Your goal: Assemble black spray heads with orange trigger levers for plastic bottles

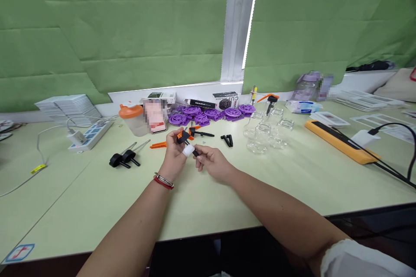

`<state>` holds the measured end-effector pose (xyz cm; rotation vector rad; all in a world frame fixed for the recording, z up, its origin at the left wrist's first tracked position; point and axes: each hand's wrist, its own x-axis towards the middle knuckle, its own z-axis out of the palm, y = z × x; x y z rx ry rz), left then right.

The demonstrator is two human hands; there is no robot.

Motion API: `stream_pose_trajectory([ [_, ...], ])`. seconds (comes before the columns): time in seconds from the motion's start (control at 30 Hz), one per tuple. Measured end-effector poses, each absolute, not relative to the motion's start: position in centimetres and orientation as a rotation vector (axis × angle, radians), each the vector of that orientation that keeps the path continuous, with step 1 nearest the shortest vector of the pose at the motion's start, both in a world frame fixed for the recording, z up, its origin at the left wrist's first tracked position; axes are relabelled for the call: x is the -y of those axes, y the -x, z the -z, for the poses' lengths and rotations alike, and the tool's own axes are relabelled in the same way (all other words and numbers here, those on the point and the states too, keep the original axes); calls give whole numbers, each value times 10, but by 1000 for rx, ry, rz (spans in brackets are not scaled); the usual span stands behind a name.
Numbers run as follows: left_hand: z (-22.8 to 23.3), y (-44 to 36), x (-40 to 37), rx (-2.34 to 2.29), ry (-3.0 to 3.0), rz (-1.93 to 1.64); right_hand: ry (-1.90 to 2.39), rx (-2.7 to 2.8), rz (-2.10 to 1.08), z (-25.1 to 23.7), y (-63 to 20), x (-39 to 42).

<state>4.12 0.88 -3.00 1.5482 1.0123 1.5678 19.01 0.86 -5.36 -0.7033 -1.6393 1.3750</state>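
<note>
My left hand (174,152) holds a small black and orange clamp (183,136) above the pale green table (97,199); its thumb wears a white bandage. My right hand (212,162) meets it from the right, fingertips pinching the clamp's black lower end. A red and silver bracelet circles my left wrist. Just behind my hands lie another black and orange clamp (198,132), a loose orange piece (158,145) and a pair of black clamp parts (227,140).
Purple wheel-like discs (211,114) line the back. Several clear glass jars (268,132) stand to the right, black-headed pins (125,156) to the left. An orange-lidded container (131,117), a white power strip (89,135) and an orange power strip (341,140) with cables also sit on the table.
</note>
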Motion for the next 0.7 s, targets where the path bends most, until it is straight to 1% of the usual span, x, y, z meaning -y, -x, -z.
stream_pose_trajectory([
  [0.17, 22, -40, -6, -1203, -1822, -1680, 480, 1436, -1593, 42, -189, -2],
  [0.3, 18, -39, -5, -1251, -1917, -1616, 440, 1357, -1724, 36, -191, 1],
  [0.4, 17, -40, -6, -1293, -1944, -1522, 495, 1287, -1765, 37, -194, -2],
  [0.7, 28, -38, -7, -1374, -2071, -1326, 741, 1171, -1755, 38, -195, -6],
])
